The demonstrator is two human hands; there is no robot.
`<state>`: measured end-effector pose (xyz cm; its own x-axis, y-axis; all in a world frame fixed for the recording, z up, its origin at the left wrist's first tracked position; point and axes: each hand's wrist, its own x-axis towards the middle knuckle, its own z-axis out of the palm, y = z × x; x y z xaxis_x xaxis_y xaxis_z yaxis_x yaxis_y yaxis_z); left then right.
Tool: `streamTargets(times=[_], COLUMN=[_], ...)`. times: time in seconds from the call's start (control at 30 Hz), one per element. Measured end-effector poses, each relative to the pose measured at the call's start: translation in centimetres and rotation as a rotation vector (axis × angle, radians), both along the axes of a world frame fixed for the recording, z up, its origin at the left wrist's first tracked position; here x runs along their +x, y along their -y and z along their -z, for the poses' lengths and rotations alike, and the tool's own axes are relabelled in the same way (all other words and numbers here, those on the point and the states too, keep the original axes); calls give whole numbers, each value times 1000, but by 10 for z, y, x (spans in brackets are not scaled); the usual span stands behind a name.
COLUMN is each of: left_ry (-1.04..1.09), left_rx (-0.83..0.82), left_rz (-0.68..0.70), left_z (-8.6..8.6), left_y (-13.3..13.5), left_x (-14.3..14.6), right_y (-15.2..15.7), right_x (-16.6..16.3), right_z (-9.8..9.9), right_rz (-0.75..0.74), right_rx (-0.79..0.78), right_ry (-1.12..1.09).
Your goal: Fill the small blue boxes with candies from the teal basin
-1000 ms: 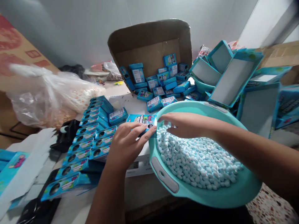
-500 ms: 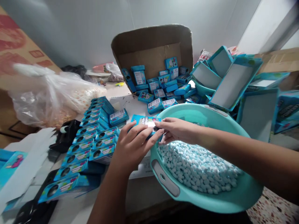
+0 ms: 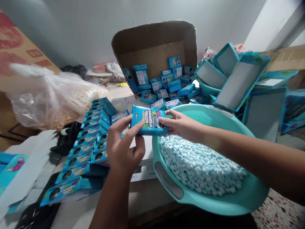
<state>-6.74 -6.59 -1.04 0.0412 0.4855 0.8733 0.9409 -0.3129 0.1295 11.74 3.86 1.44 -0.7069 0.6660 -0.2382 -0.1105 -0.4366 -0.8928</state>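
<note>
A blue candy box [image 3: 149,122] with "CARAMELO MACIZO" lettering is held between my two hands, over the left rim of a turquoise tub [image 3: 238,203]. My left hand [image 3: 126,143] grips its left end, the index finger lying across the front. My right hand [image 3: 181,124] pinches the right end, with fingers partly hidden behind it. Pale blue and white candies [image 3: 202,168] lie heaped in the tub. Left of my hands stand rows of similar blue boxes [image 3: 81,159], with round dark windows on their ends.
Behind, a tipped cardboard box [image 3: 154,36] spills small blue boxes [image 3: 163,93]. Open blue display trays [image 3: 240,82] are piled at right. A black tape dispenser [image 3: 65,138] and a clear plastic bag [image 3: 50,98] are at left.
The candy box has been raised and tilted so that its printed front shows fully. My left hand has shifted left and down from covering it to holding its left end.
</note>
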Motion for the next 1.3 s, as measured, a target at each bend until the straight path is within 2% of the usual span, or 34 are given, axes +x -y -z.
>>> streamTargets(times=[0.1, 0.23, 0.33, 0.4, 0.5, 0.57, 0.67, 0.77, 0.83, 1.0, 1.17, 1.3], left_ry=[29, -110, -115, -136, -177, -92, 131, 66, -36, -82, -102, -80], left_rx=[-67, 99, 143, 138, 219, 260, 85, -107, -120, -81, -235, -256], left_rz=[55, 80, 44, 53, 79, 68, 59, 45, 9, -113, -39, -76], left_z=[3, 3, 1, 1, 1, 2, 3, 2, 0, 0, 11, 14], left_y=[-3, -1, 2, 2, 2, 1, -2, -4, -4, -1, -6, -9], left_x=[1, -2, -8, -11, -13, -11, -10, -12, -12, -8, -2, 4], right_y=[-6, 0, 7, 9, 11, 12, 12, 8, 3, 0, 0, -2], right_x=[3, 6, 4, 3, 2, 3, 4, 4, 5, 9, 11, 10], right_z=[1, -6, -13, -15, -18, -20, -22, -20, -20, -27, -29, -27], right_rz=[51, 7, -75, -57, -41, -100, -100, -68, -62, -17, -20, -21], right_rx=[-4, -5, 29, 97, 142, 168, 259, 218, 187, 208, 253, 391], right_ry=[29, -91, 57, 120, 41, 43, 183, 238, 246, 185, 208, 301])
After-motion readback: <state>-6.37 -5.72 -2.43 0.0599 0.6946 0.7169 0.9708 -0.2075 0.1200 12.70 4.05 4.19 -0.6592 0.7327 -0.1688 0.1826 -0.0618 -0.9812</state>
